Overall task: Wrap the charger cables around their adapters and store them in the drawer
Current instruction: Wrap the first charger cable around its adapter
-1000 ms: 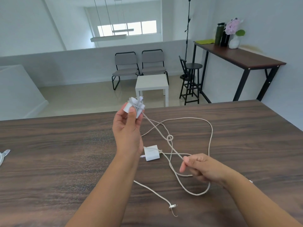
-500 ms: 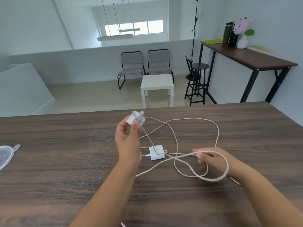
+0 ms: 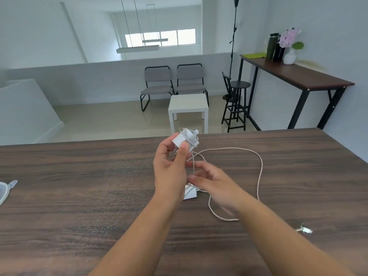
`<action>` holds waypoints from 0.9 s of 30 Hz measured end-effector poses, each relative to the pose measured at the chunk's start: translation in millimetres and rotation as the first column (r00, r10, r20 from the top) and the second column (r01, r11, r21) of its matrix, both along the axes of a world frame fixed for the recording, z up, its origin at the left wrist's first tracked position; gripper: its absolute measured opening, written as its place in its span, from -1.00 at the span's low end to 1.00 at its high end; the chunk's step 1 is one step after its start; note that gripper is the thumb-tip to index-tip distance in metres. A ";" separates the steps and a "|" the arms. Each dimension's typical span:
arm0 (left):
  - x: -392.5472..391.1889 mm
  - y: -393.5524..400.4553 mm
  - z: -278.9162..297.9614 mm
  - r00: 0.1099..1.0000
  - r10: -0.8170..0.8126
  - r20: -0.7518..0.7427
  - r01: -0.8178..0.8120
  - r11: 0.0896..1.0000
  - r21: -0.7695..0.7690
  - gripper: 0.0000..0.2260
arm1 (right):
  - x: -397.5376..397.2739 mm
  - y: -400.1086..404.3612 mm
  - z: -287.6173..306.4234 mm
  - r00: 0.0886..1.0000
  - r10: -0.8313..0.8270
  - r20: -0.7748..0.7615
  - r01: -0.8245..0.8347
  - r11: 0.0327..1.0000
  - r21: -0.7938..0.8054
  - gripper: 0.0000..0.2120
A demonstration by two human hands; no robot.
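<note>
My left hand (image 3: 171,170) holds a white adapter (image 3: 184,139) up above the table, with a few turns of white cable wound round it. My right hand (image 3: 211,181) is just below and to the right, its fingers pinching that cable close under the adapter. The loose cable (image 3: 258,176) loops out to the right over the dark wooden table (image 3: 79,196). A second white adapter (image 3: 190,194) lies flat on the table, partly hidden behind my hands. A cable plug end (image 3: 304,230) lies at the right. No drawer is in view.
A clear plastic object (image 3: 6,189) lies at the table's left edge. Beyond the far edge are a white side table (image 3: 188,105), two grey chairs (image 3: 173,84), a black stool (image 3: 237,102) and a tall wooden console (image 3: 298,75) with bottles and flowers.
My right hand has come up and left from the table to just under the adapter, drawing the cable in. The loose loop has shrunk and a plug end has slid out to the right.
</note>
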State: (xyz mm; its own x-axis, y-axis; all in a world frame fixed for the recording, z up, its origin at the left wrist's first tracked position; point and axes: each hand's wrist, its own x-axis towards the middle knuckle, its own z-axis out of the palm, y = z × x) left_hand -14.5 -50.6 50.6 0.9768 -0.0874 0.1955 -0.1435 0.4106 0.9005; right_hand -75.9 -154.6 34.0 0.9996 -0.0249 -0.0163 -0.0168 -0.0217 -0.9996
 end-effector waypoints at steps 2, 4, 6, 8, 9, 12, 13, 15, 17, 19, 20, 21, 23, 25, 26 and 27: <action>1.6 -0.6 3.7 0.999 -0.020 0.045 0.019 1.000 0.009 -0.82 | -5.7 1.2 -1.4 0.995 -0.095 -0.012 0.096 0.973 0.208 -0.82; 6.2 5.1 4.5 0.995 -0.033 0.091 0.029 0.998 0.051 -0.81 | -6.5 -7.5 8.3 0.976 -0.210 0.053 0.210 0.978 0.009 -0.85; 9.9 14.8 0.3 0.979 -0.006 0.204 -0.042 0.972 0.231 -0.77 | -3.6 -15.1 21.7 0.963 -0.185 0.198 0.254 0.871 -0.421 -0.87; 10.4 23.7 -9.0 0.924 -0.008 0.382 -0.173 0.882 0.438 -0.73 | -3.7 -16.0 36.0 0.974 -0.060 0.217 0.194 0.715 -0.671 -0.87; 8.7 26.6 -13.1 0.888 -0.019 0.460 -0.243 0.829 0.503 -0.72 | -4.8 -16.6 41.3 0.981 -0.015 0.193 0.154 0.665 -0.731 -0.86; 7.0 30.3 -23.0 0.783 -0.093 0.615 -0.355 0.745 0.564 -0.70 | -12.6 -22.9 52.4 0.995 0.043 0.090 0.047 0.590 -0.806 -0.84; 7.9 31.4 -26.2 0.759 -0.130 0.638 -0.364 0.727 0.581 -0.69 | -15.4 -27.4 55.5 0.997 0.041 0.071 0.034 0.586 -0.810 -0.84; 11.8 35.0 -30.0 0.740 -0.210 0.639 -0.343 0.700 0.627 -0.68 | -20.3 -36.1 61.5 0.997 0.026 0.068 0.040 0.582 -0.813 -0.85; 14.1 39.8 -28.5 0.744 -0.301 0.597 -0.266 0.686 0.677 -0.69 | -22.3 -44.9 66.0 0.994 0.002 0.109 0.088 0.576 -0.812 -0.86; 11.6 44.1 -23.0 0.748 -0.404 0.527 -0.143 0.678 0.722 -0.71 | -20.9 -52.0 67.6 0.984 -0.017 0.176 0.153 0.585 -0.797 -0.89; 9.2 45.1 -19.9 0.749 -0.449 0.487 -0.076 0.672 0.737 -0.70 | -19.6 -54.9 67.3 0.977 -0.027 0.211 0.184 0.609 -0.772 -0.91; 6.2 44.9 -16.9 0.753 -0.485 0.444 -0.008 0.668 0.744 -0.69 | -18.0 -57.5 65.4 0.970 -0.037 0.241 0.207 0.648 -0.733 -0.92; -0.3 44.0 -12.0 0.765 -0.540 0.352 0.142 0.674 0.725 -0.67 | -14.1 -59.2 60.6 0.959 -0.035 0.282 0.217 0.731 -0.647 -0.95; -5.3 44.2 -8.6 0.775 -0.569 0.273 0.285 0.701 0.654 -0.66 | -10.3 -58.0 54.1 0.953 -0.009 0.302 0.180 0.820 -0.544 -0.97; -7.4 44.6 -7.4 0.782 -0.578 0.234 0.350 0.717 0.603 -0.66 | -8.4 -57.9 49.9 0.952 -0.011 0.306 0.164 0.861 -0.481 -0.96; -9.2 44.8 -6.3 0.790 -0.583 0.189 0.413 0.734 0.539 -0.65 | -7.2 -57.7 45.0 0.954 -0.024 0.300 0.155 0.894 -0.420 -0.93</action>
State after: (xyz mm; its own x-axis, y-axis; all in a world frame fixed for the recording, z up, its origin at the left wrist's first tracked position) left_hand -23.7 -5.7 44.2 0.6470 -0.7020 0.2977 -0.3513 0.0721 0.9335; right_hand -83.1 -212.3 79.0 0.9535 -0.0538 0.2966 0.2387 -0.4660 -0.8520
